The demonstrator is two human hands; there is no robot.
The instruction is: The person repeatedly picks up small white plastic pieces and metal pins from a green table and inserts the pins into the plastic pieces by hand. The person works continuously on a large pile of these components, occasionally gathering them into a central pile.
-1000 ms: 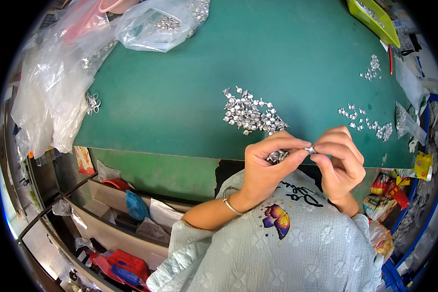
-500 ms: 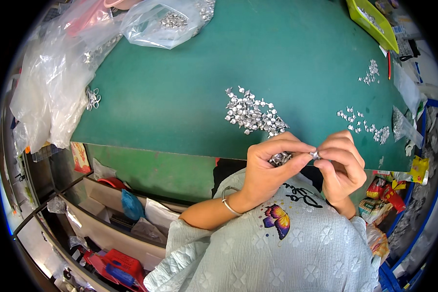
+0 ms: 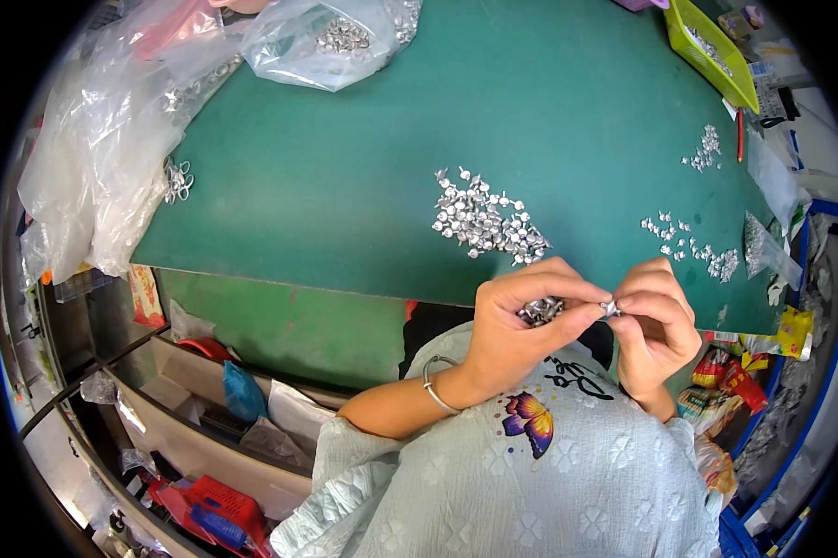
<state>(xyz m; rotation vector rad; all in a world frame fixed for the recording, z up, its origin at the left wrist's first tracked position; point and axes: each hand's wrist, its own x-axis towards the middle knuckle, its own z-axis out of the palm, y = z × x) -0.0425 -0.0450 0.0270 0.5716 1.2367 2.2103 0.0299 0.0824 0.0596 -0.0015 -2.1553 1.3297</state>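
Both hands meet just over the near edge of the green table (image 3: 345, 186). A small silvery metal piece (image 3: 610, 308) is pinched between the fingertips of my left hand (image 3: 529, 312) and my right hand (image 3: 659, 325). More such pieces (image 3: 541, 310) lie cupped in my left palm, partly hidden by the fingers. Just beyond my left hand a pile of small silvery metal pieces (image 3: 486, 216), with round heads and short stems, rests on the table. Smaller groups of metal parts (image 3: 698, 251) lie scattered to the right of my right hand.
Clear plastic bags (image 3: 103, 158) cover the far left, one bag (image 3: 326, 42) holding metal parts. Silvery rings (image 3: 178, 180) lie beside them. A yellow-green tray (image 3: 712, 56) stands at the far right, near a red pen (image 3: 741, 136). Below left is an open drawer (image 3: 224, 423).
The small piece at my fingertips has turned slightly and moved a little to the right. My hands keep the same grip, and the view has shifted slightly.
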